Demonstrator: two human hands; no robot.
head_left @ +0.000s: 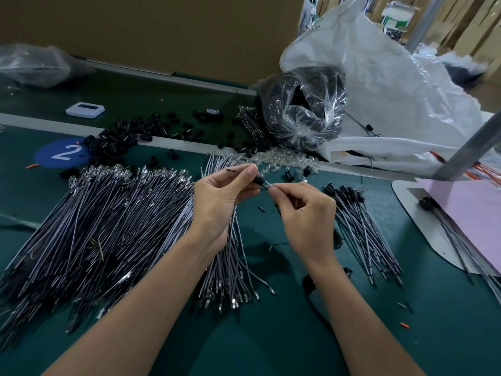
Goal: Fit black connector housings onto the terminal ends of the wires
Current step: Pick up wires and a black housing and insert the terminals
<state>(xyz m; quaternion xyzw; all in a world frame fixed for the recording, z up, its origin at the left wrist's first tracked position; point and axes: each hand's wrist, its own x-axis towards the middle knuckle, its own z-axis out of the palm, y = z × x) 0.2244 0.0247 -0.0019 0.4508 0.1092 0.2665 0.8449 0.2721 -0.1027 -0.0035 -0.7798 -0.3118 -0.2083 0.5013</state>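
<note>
Surface (pixel 298 335): dark green, carrying everything below; both forearms reach in over its near edge
Held bundle (pixel 230 267): grey wires that hang from the left palm down to the surface, their metal ends fanned out nearest the person
Left hand (pixel 225 202): grip clamped, lower fingers curled round the held bundle, thumb and forefinger pinching the black housing
Right hand (pixel 303 213): grip clamped, fingers curled, thumb and forefinger pinching the clear tip
Black housing (pixel 258 181): between the two hands, raised above the surface, at the left fingertips
Clear tip (pixel 267 185): small, sticks out of the black housing toward the right hand; what it is cannot be told
Big pile (pixel 95 226): long grey wires with bare metal ends, lying left of the hands
Fitted wires (pixel 360 226): smaller heap to the right, black housings on their far ends
Pink sheet (pixel 474 213): at the right edge, a few wires lying across it
Loose housings (pixel 116 142): black pieces scattered beyond the big pile
Clear pieces (pixel 282 158): small heap just beyond the hands
Blue sticker (pixel 61 153): round, marked 2, far left
White device (pixel 84 109): flat, further back
Clear bag (pixel 303 107): knotted, full of dark coils
White sack (pixel 393 90): large, behind the clear bag
</note>
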